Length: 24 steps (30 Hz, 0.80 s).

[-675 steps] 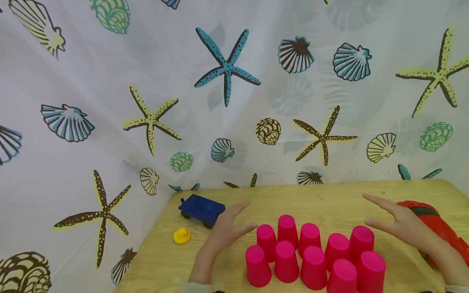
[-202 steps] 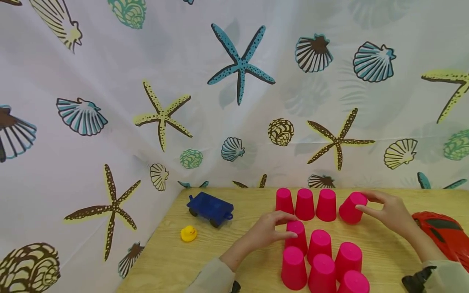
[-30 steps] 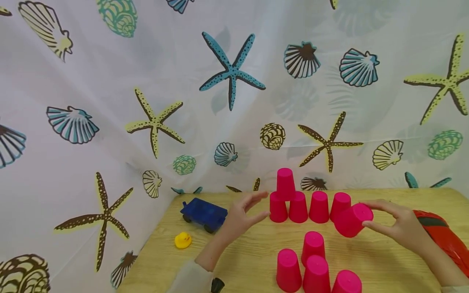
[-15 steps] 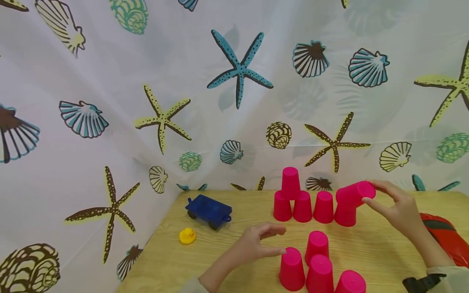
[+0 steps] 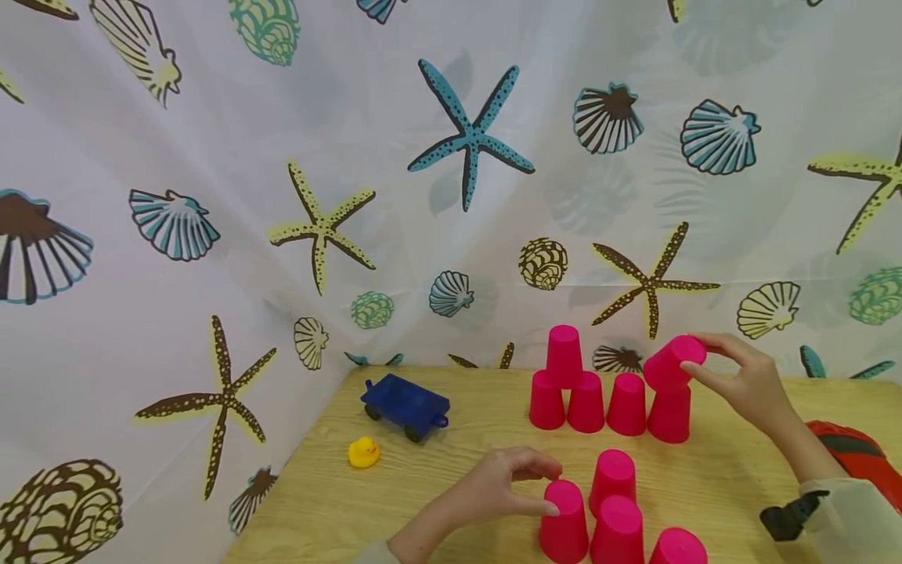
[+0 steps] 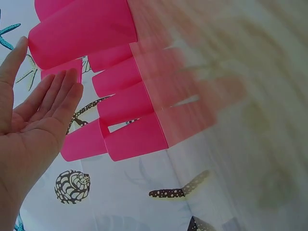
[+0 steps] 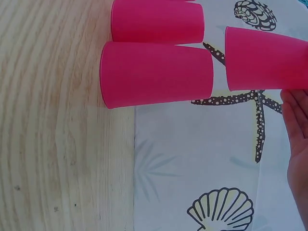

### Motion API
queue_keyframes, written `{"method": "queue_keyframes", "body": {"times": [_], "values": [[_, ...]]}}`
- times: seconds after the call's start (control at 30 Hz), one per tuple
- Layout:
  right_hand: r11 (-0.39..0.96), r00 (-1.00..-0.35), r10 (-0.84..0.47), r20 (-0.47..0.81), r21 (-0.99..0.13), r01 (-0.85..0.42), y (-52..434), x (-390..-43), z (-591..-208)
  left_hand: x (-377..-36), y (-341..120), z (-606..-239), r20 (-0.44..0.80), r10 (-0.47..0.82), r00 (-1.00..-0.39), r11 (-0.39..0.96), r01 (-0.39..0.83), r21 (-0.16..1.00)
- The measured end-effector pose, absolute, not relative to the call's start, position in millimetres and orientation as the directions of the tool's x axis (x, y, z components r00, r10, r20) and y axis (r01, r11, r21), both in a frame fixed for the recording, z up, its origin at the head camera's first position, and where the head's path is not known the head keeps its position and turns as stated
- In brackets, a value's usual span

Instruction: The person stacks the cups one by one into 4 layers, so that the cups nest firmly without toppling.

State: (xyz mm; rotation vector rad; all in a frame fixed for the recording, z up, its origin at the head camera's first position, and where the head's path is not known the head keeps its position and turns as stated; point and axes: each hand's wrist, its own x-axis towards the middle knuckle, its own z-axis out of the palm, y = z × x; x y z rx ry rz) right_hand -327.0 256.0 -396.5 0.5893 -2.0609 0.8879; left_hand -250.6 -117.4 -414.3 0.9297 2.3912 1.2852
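Head view: four pink cups [image 5: 625, 404] stand mouth-down in a row toward the back of a wooden table [image 5: 380, 509], one upper cup [image 5: 564, 357] straddling the left pair. My right hand [image 5: 748, 384] pinches a tilted cup [image 5: 668, 363] between thumb and fingers above the row's right end, while my left hand [image 5: 499, 487] reaches to the near cups [image 5: 616, 529], thumb and fingers spread about the top of the leftmost one; whether I touch it, I cannot tell. By my judgement the bottom row is done and the second tier under way, one cup set and one in the air, with four near cups yet unstacked. A blue wagon [image 5: 406, 403], a yellow duck [image 5: 363, 453] and a red car [image 5: 863, 454] sit off to the sides. Left wrist view: my fingers [image 6: 67, 98] lie straight, parted from the thumb, beside a large-looking pink cup, the row and its single upper cup beyond. Right wrist view: a gap shows between my held cup and the standing cup beneath, so I judge this placement unfinished.
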Motion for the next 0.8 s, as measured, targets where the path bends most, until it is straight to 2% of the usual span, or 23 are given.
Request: {"method": "queue_keyframes", "body": {"times": [0.53,0.8], "values": [[0.639,-0.697,-0.185,0.692,-0.454,-0.62,250.2,-342.8,-392.4,-242.2,-115.5,-416.9,0.019,0.665,-0.746,0.435,0.409,0.802],[0.684,-0.787,-0.213,0.578,-0.487,-0.543,250.0,-348.6,-379.2,-245.1,-116.7,-415.6,0.036,0.674,-0.737,0.428,0.43,0.795]]}}
